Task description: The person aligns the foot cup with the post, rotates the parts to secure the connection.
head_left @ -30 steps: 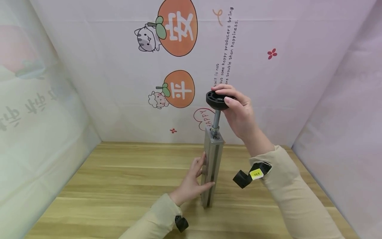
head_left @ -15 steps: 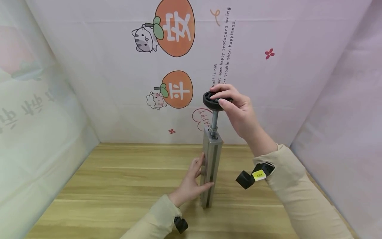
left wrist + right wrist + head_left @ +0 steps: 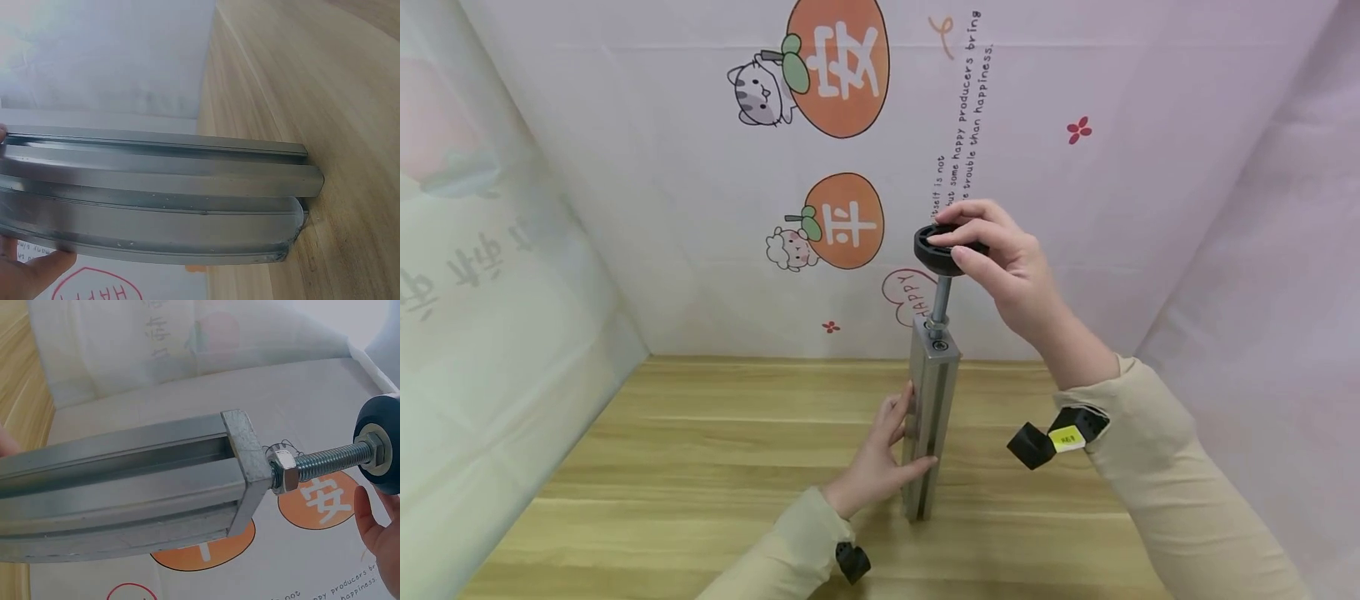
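– Right hand (image 3: 1011, 267) slid rightward a touch since half a second ago. Gripping anything?
– Yep, pinching a round, ribbed black foot (image 3: 931, 260) by its rim, atop a threaded metal rod (image 3: 334, 461) and hex nut (image 3: 289, 472).
– And the slotted silver bar (image 3: 942, 408) below?
– Upright on the wood-grain table (image 3: 715, 450), left hand (image 3: 874, 473) holding it between thumb and fingers.

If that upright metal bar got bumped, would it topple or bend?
The metal bar looks apt to tip if unheld, being tall and narrow, though the left hand grips it. Bending seems unlikely: its grooved metal looks rigid. The black disc on the rod above may add some weight up high.
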`<state>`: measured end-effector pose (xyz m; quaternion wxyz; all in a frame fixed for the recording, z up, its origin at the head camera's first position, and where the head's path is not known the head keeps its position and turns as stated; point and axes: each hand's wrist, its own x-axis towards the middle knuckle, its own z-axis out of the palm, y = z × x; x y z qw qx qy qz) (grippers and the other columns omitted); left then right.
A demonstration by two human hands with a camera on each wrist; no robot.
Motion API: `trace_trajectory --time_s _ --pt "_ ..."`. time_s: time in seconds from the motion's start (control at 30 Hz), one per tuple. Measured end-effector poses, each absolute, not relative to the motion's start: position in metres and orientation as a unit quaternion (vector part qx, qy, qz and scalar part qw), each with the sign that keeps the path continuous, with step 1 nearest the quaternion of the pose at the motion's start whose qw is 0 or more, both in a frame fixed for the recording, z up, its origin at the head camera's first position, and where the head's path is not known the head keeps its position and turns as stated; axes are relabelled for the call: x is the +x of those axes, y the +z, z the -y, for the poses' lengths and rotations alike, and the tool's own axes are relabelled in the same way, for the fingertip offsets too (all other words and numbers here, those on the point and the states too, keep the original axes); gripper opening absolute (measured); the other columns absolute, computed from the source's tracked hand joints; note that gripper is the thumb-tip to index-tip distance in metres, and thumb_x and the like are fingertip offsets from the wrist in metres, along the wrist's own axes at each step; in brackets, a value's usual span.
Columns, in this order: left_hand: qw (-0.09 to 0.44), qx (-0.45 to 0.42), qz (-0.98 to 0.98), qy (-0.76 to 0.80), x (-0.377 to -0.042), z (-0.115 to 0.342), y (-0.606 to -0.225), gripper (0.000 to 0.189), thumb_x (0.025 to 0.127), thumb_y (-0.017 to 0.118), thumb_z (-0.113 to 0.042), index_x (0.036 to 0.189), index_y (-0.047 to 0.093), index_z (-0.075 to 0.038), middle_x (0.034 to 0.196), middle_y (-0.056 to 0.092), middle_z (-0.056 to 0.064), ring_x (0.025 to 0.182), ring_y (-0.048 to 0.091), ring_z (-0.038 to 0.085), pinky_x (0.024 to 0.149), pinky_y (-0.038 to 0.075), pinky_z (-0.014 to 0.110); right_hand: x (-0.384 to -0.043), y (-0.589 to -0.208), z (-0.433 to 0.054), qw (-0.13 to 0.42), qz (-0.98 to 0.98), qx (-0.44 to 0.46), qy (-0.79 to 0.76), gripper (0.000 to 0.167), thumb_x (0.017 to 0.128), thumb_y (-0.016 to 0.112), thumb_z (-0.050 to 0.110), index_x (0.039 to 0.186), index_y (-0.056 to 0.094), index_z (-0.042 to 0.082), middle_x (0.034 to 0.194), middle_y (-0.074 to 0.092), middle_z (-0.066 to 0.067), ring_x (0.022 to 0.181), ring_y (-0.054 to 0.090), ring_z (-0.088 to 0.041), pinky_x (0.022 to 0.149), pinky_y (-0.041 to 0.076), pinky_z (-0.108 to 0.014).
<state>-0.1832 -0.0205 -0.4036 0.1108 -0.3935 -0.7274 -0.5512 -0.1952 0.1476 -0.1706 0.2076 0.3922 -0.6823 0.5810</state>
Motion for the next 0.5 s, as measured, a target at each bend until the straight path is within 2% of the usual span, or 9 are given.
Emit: trace_trajectory --time_s 0.2,0.3,0.4,0.43,0.5 --pt "0.12 -0.399 0.725 -0.549 -0.1843 0.0207 -0.4047 0.109 0.078 0.073 0.003 0.152 0.001 -0.034 0.129 0.035 0.018 0.121 0.039 0.023 0.098 0.044 0.055 -0.1969 -0.17 -0.1517 0.201 0.687 0.415 0.561 0.038 0.084 0.047 0.001 0.1 0.072 0.025 0.12 0.051 -0.001 0.117 0.045 -0.025 0.091 0.047 -0.017" --pt "0.116 -0.399 0.724 -0.55 -0.1841 0.0208 -0.4048 0.109 0.078 0.072 0.003 0.152 0.001 -0.034 0.13 0.035 0.018 0.121 0.039 0.022 0.097 0.044 0.056 -0.1963 -0.1698 -0.152 0.226 0.708 0.41 0.529 0.03 0.083 0.05 -0.001 0.1 0.073 0.009 0.119 0.052 -0.001 0.117 0.044 -0.022 0.093 0.044 -0.017" --pt "0.112 -0.399 0.725 -0.551 -0.1833 0.0203 -0.4042 0.109 0.079 0.072 0.003 0.152 0.001 -0.034 0.13 0.035 0.018 0.121 0.038 0.023 0.097 0.043 0.058 -0.1942 -0.1692 -0.1516 0.262 0.728 0.4 0.491 0.023 0.082 0.055 -0.003 0.1 0.068 -0.007 0.118 0.053 -0.007 0.116 0.045 -0.019 0.094 0.042 -0.019" --pt "0.112 -0.397 0.726 -0.55 -0.1832 0.0205 -0.4045 0.109 0.079 0.072 0.003 0.152 0.001 -0.034 0.131 0.035 0.018 0.121 0.038 0.023 0.097 0.043 0.058 -0.194 -0.1695 -0.1508 0.272 0.732 0.397 0.482 0.023 0.082 0.057 -0.003 0.101 0.066 -0.01 0.118 0.054 -0.011 0.115 0.045 -0.018 0.094 0.042 -0.019" --pt "0.11 -0.394 0.729 -0.549 -0.1831 0.0206 -0.4048 0.109 0.079 0.072 0.003 0.152 0.001 -0.034 0.131 0.035 0.017 0.122 0.038 0.023 0.097 0.043 0.058 -0.1936 -0.1702 -0.1493 0.291 0.74 0.388 0.466 0.023 0.081 0.061 -0.003 0.102 0.067 -0.009 0.118 0.054 -0.016 0.114 0.046 -0.016 0.092 0.042 -0.02"
